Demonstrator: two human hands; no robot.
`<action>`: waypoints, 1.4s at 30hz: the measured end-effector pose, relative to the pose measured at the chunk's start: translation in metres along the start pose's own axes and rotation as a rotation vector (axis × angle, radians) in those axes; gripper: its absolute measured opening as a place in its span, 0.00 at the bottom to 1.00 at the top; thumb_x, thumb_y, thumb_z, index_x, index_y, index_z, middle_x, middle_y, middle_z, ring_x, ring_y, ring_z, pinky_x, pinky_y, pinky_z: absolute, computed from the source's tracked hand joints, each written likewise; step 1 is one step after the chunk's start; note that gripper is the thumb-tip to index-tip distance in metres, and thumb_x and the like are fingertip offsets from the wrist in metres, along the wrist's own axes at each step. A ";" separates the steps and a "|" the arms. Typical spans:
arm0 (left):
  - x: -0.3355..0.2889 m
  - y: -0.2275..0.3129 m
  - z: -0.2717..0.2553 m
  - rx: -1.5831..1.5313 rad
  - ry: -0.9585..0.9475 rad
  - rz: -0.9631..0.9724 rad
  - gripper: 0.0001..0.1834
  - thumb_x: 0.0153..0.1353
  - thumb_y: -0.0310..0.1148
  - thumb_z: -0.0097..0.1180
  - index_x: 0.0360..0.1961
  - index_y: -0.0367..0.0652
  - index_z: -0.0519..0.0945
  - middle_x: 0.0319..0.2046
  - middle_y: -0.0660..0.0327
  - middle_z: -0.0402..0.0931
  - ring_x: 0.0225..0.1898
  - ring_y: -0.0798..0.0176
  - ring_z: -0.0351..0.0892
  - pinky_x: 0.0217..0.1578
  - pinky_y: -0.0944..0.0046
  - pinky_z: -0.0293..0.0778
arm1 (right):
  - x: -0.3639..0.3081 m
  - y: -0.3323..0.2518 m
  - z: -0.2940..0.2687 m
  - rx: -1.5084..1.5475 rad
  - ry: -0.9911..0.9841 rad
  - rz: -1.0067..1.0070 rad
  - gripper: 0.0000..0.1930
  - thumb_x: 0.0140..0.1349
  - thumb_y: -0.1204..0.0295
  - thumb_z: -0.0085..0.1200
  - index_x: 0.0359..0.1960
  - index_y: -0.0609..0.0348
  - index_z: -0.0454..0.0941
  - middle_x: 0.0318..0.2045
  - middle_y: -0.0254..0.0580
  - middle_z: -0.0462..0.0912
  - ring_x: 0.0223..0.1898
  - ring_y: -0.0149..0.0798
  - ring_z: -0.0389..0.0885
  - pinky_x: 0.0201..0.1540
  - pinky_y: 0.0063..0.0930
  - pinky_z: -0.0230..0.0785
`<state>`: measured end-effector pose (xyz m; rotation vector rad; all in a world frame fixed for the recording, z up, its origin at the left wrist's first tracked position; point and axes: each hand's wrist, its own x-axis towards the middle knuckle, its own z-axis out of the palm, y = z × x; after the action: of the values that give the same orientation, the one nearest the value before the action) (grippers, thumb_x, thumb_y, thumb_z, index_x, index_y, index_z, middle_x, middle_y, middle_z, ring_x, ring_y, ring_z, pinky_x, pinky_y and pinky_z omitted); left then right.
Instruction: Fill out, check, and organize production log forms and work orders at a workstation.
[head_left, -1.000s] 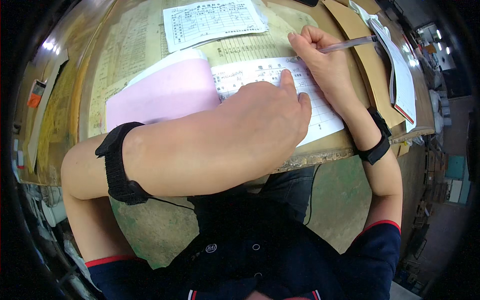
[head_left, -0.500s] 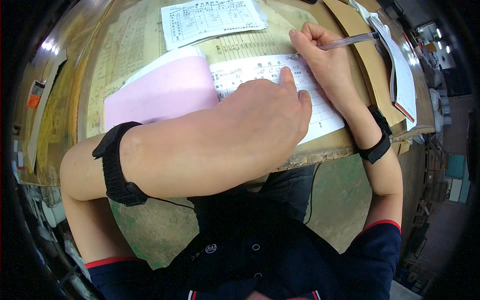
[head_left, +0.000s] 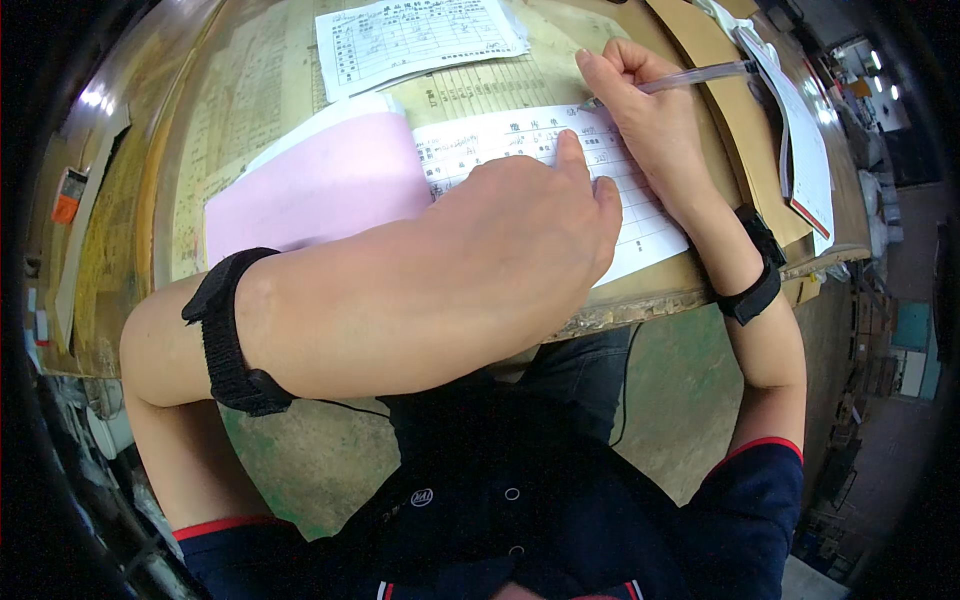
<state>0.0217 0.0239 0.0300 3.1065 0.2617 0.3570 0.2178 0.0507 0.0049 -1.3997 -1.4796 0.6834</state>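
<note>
A clear-barrelled pen (head_left: 700,76) is gripped in my right hand (head_left: 655,125), its tip at the top edge of a white printed form (head_left: 645,225). My left forearm crosses in front of me from the left. My left hand (head_left: 535,220) lies palm down over the form, index finger stretched out and thumb apart, holding nothing; its other fingers are partly hidden. Left of the form, and partly beneath my left forearm, is a pink sheet (head_left: 320,175) with white pages under its far edge.
Farther back lies another filled-in white form (head_left: 420,45). Brown card (head_left: 715,70) and a white pad (head_left: 795,135) rest at the right. An orange-and-black object (head_left: 69,195) sits far left. The table's worn front edge (head_left: 640,310) runs below my hands.
The pen tip has moved slightly left along the top of the form, where a little more handwriting shows. My left hand stays in place on the paper.
</note>
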 end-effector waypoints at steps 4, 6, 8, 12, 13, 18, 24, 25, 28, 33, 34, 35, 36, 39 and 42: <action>0.001 0.000 0.001 -0.059 -0.027 -0.032 0.31 0.46 0.25 0.57 0.52 0.15 0.69 0.43 0.17 0.70 0.29 0.47 0.84 0.26 0.60 0.79 | -0.001 -0.001 0.000 -0.033 -0.022 -0.032 0.17 0.61 0.67 0.56 0.17 0.56 0.66 0.16 0.20 0.63 0.20 0.17 0.56 0.21 0.18 0.49; 0.002 0.001 0.002 -0.074 -0.010 -0.051 0.33 0.44 0.25 0.59 0.52 0.14 0.69 0.43 0.17 0.70 0.29 0.47 0.84 0.26 0.59 0.79 | -0.001 0.001 -0.002 -0.007 -0.002 0.006 0.17 0.61 0.67 0.56 0.17 0.56 0.66 0.15 0.20 0.63 0.20 0.17 0.56 0.21 0.19 0.49; 0.002 0.001 0.002 -0.067 -0.003 -0.050 0.34 0.42 0.25 0.61 0.52 0.14 0.68 0.43 0.17 0.69 0.29 0.47 0.84 0.27 0.59 0.79 | -0.001 0.001 -0.002 -0.001 0.009 0.023 0.17 0.61 0.67 0.56 0.17 0.56 0.66 0.15 0.20 0.63 0.20 0.17 0.56 0.21 0.19 0.49; 0.000 0.000 0.001 -0.043 -0.005 -0.018 0.38 0.38 0.26 0.64 0.52 0.14 0.68 0.44 0.17 0.69 0.30 0.46 0.84 0.28 0.59 0.79 | -0.001 -0.002 0.001 -0.025 0.016 0.019 0.17 0.61 0.67 0.56 0.17 0.56 0.66 0.15 0.21 0.63 0.19 0.17 0.56 0.21 0.19 0.49; 0.000 0.000 0.001 -0.053 -0.012 -0.024 0.38 0.38 0.26 0.64 0.53 0.14 0.67 0.44 0.17 0.69 0.30 0.46 0.84 0.28 0.58 0.79 | -0.002 -0.002 0.001 -0.030 0.018 0.019 0.17 0.61 0.67 0.56 0.17 0.56 0.66 0.15 0.21 0.63 0.19 0.17 0.56 0.21 0.19 0.48; 0.003 0.003 0.001 -0.099 -0.033 -0.073 0.37 0.41 0.27 0.63 0.52 0.14 0.67 0.44 0.18 0.69 0.31 0.45 0.84 0.29 0.58 0.79 | -0.001 0.002 -0.004 -0.031 -0.016 -0.002 0.17 0.61 0.67 0.56 0.17 0.56 0.65 0.15 0.21 0.62 0.20 0.17 0.55 0.21 0.19 0.48; 0.001 0.002 0.000 -0.100 -0.027 -0.121 0.28 0.50 0.29 0.58 0.52 0.24 0.70 0.45 0.31 0.73 0.27 0.49 0.81 0.27 0.58 0.77 | 0.001 -0.004 -0.005 0.062 0.113 -0.029 0.18 0.62 0.66 0.57 0.17 0.56 0.65 0.15 0.20 0.62 0.20 0.17 0.54 0.21 0.18 0.47; -0.003 0.002 -0.001 -0.067 -0.011 -0.116 0.26 0.52 0.29 0.57 0.52 0.29 0.71 0.45 0.35 0.74 0.25 0.50 0.80 0.27 0.57 0.76 | 0.003 -0.006 -0.006 0.105 0.131 -0.042 0.19 0.62 0.66 0.57 0.17 0.55 0.65 0.15 0.20 0.62 0.20 0.17 0.54 0.21 0.18 0.47; -0.014 0.006 -0.027 -0.012 -0.223 -0.087 0.25 0.53 0.30 0.57 0.53 0.31 0.72 0.40 0.47 0.74 0.32 0.53 0.79 0.32 0.60 0.75 | 0.003 -0.010 -0.021 0.193 0.130 -0.125 0.19 0.64 0.63 0.58 0.18 0.52 0.65 0.16 0.18 0.61 0.20 0.16 0.54 0.21 0.17 0.45; -0.052 0.032 -0.052 0.113 -0.310 -0.191 0.25 0.55 0.33 0.58 0.54 0.33 0.71 0.43 0.52 0.71 0.48 0.52 0.72 0.42 0.56 0.73 | -0.022 -0.022 -0.048 0.189 0.055 -0.094 0.17 0.66 0.63 0.56 0.20 0.47 0.65 0.19 0.19 0.62 0.18 0.15 0.54 0.19 0.14 0.42; -0.059 0.034 -0.049 0.144 -0.259 -0.177 0.25 0.56 0.34 0.58 0.54 0.33 0.71 0.44 0.51 0.71 0.49 0.52 0.72 0.42 0.56 0.73 | -0.026 -0.024 -0.053 0.191 0.058 -0.087 0.18 0.66 0.62 0.57 0.20 0.48 0.65 0.18 0.20 0.62 0.18 0.15 0.55 0.19 0.15 0.43; -0.062 0.037 -0.049 0.175 -0.203 -0.168 0.25 0.56 0.34 0.58 0.54 0.34 0.71 0.44 0.50 0.71 0.50 0.52 0.72 0.41 0.55 0.74 | -0.029 -0.027 -0.058 0.191 0.055 -0.083 0.18 0.65 0.61 0.57 0.20 0.48 0.66 0.17 0.20 0.62 0.18 0.16 0.55 0.20 0.15 0.43; -0.063 0.039 -0.050 0.172 -0.227 -0.164 0.24 0.57 0.35 0.58 0.53 0.34 0.71 0.44 0.51 0.72 0.49 0.51 0.73 0.41 0.55 0.74 | -0.032 -0.029 -0.061 0.191 0.052 -0.079 0.18 0.65 0.60 0.58 0.20 0.49 0.66 0.15 0.20 0.62 0.18 0.16 0.55 0.20 0.15 0.44; -0.053 0.038 -0.065 0.104 -0.418 -0.202 0.22 0.58 0.35 0.57 0.51 0.34 0.72 0.41 0.50 0.74 0.46 0.50 0.75 0.41 0.54 0.74 | -0.041 -0.033 -0.068 0.193 0.044 -0.034 0.18 0.65 0.60 0.57 0.20 0.49 0.66 0.15 0.20 0.62 0.18 0.16 0.56 0.20 0.15 0.45; -0.022 0.036 -0.087 -0.033 -0.651 -0.240 0.20 0.59 0.35 0.56 0.48 0.33 0.73 0.37 0.50 0.76 0.38 0.48 0.79 0.40 0.53 0.75 | -0.043 -0.034 -0.072 0.191 0.000 0.010 0.18 0.65 0.60 0.56 0.20 0.49 0.67 0.15 0.20 0.62 0.17 0.16 0.57 0.20 0.15 0.45</action>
<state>-0.0131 -0.0161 0.1106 2.9013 0.5835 -0.6301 0.2634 -0.0122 0.0517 -1.2613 -1.3703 0.8088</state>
